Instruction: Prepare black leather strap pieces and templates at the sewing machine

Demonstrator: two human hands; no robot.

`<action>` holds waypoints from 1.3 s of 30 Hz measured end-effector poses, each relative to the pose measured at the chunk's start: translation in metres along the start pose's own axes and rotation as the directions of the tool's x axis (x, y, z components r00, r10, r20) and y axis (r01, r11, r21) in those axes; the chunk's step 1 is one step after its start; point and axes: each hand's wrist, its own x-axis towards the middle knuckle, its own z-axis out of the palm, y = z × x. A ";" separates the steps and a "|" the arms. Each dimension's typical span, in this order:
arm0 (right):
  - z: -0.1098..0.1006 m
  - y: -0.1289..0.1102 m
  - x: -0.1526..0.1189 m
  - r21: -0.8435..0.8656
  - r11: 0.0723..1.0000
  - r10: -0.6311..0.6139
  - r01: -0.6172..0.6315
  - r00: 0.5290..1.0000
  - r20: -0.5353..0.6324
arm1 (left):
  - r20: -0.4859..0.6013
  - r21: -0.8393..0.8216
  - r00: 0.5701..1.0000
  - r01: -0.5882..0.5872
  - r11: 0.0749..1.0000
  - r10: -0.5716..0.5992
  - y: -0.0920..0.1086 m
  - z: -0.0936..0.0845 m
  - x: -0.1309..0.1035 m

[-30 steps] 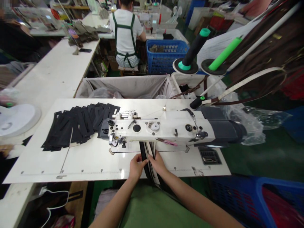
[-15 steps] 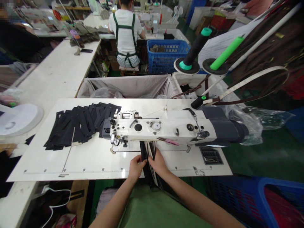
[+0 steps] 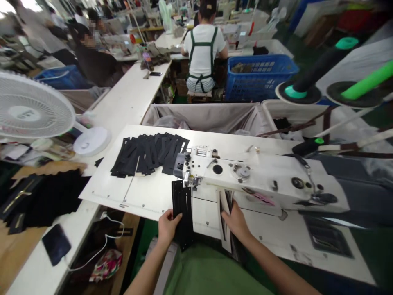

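My left hand (image 3: 168,225) is closed on a few black fabric strips (image 3: 183,205) with small holes near their ends, held upright just in front of the sewing head. To the right, apart from these, my right hand (image 3: 236,217) grips a bundle of black and off-white strips (image 3: 225,229) standing on edge. Behind both hands stretches the white sewing machine (image 3: 260,174); its needle area (image 3: 192,180) lies just beyond the black strips. A fanned pile of black slotted pieces (image 3: 147,153) covers the machine table to the left. Pink-handled snips (image 3: 260,198) rest against the machine arm.
A white fan (image 3: 30,112) stands on the left table, with black zippered pieces (image 3: 46,196) and a phone (image 3: 56,244) on a charging cable nearer. Fabric-lined bins (image 3: 205,116) sit behind the machine. Thread cones (image 3: 325,67) rise at right. A co-worker (image 3: 202,53) sits ahead.
My hands have moved apart, splitting the bundle: black strips went left, the off-white-edged ones stayed right. My view has turned left, bringing the fan and phone into sight.
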 end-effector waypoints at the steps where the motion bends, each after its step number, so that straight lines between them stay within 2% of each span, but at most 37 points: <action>1: -0.001 0.001 -0.001 -0.010 1.000 0.011 -0.011 1.000 0.008 | -0.032 0.008 0.999 -0.004 1.000 0.005 0.001 -0.012 0.002; 6: -0.003 -0.001 -0.001 -0.056 0.997 0.059 -0.056 0.997 0.041 | -0.130 0.049 0.990 -0.055 0.997 0.061 0.022 -0.064 0.024; 12: 0.000 0.005 0.006 -0.100 0.991 0.100 -0.094 0.994 0.049 | -0.135 0.081 0.972 -0.181 0.980 0.190 0.062 -0.106 0.087; 16: 0.007 0.021 0.011 -0.121 0.981 0.163 -0.152 0.983 0.083 | -0.081 0.097 0.966 -0.236 0.967 0.244 0.089 -0.125 0.145; 21: 0.012 0.029 0.013 -0.111 0.970 0.226 -0.218 0.972 0.066 | -0.017 0.148 0.981 -0.190 0.971 0.194 0.116 -0.140 0.223; 23: 0.013 0.025 0.011 -0.114 0.967 0.235 -0.227 0.970 0.063 | -0.073 0.199 0.983 -0.153 0.968 0.170 0.123 -0.145 0.245; 25: 0.012 0.017 0.010 -0.113 0.970 0.219 -0.213 0.975 0.043 | -0.175 0.251 0.968 -0.133 0.959 0.180 0.129 -0.148 0.254; 27: 0.008 0.006 0.008 -0.104 0.975 0.200 -0.196 0.979 0.033 | -0.256 0.283 0.938 -0.158 0.946 0.233 0.131 -0.145 0.247; 30: 0.001 -0.010 0.008 -0.028 0.987 0.159 -0.158 0.987 0.009 | -0.243 0.263 0.914 -0.261 0.929 0.326 0.126 -0.120 0.201; 32: -0.004 -0.017 0.010 0.039 0.991 0.127 -0.126 0.992 -0.024 | -0.136 0.195 0.930 -0.314 0.929 0.343 0.116 -0.090 0.153; 34: -0.006 -0.020 0.014 0.067 0.990 0.128 -0.124 0.990 -0.058 | 0.057 0.102 0.946 -0.323 0.941 0.318 0.102 -0.050 0.099; 36: -0.006 -0.020 0.017 0.093 0.988 0.134 -0.126 0.987 -0.083 | 0.275 0.009 0.925 -0.276 0.961 0.263 0.086 -0.006 0.050; 37: -0.005 -0.020 0.018 0.112 0.986 0.131 -0.121 0.987 -0.093 | 0.378 -0.030 0.897 -0.235 0.971 0.229 0.079 0.017 0.029; 39: -0.002 -0.021 0.018 0.160 0.982 0.113 -0.098 0.989 -0.093 | 0.459 -0.078 0.873 -0.145 0.986 0.164 0.068 0.060 0.002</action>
